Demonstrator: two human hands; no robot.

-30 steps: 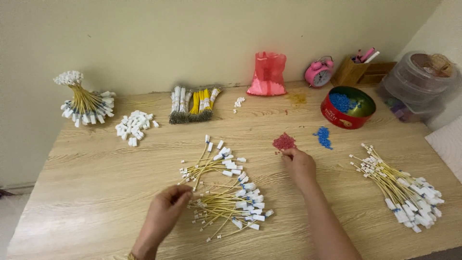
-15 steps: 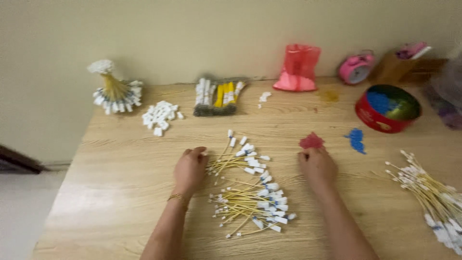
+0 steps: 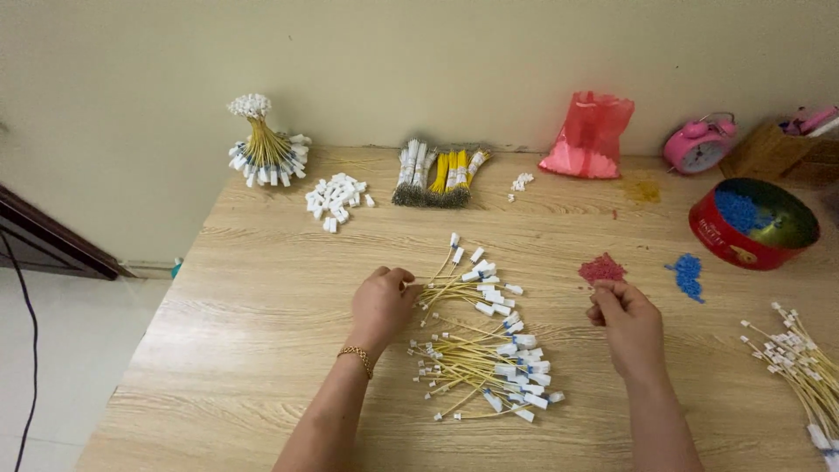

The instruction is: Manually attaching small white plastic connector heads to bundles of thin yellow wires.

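Down on the wooden surface [image 3: 262,350], the left hand [image 3: 382,303] rested knuckles-up with its fingers curled in, the fingertips touching the bare ends of the yellow wires [image 3: 479,345] — whether it actually pinched one could not be told. Those wires, each tipped with a white connector, lay in a loose fanned pile between the two hands, at the middle of the surface. The right hand [image 3: 626,328] sat just below a small heap of red beads [image 3: 601,268], its fingertips pressed together as if on something tiny, though nothing could be made out between them. Just beside the red heap lay a scatter of blue beads [image 3: 687,273], and beyond it a round red tin [image 3: 738,249] holding more blue ones. Farther back stood a tied wire bundle [image 3: 262,149], a clump of loose white connectors [image 3: 336,199], a flat row of grey and yellow wire bunches [image 3: 441,173], a pink plastic bag [image 3: 590,135] and a pink alarm clock [image 3: 697,144]. Another wire pile [image 3: 800,363] lay at the right edge.
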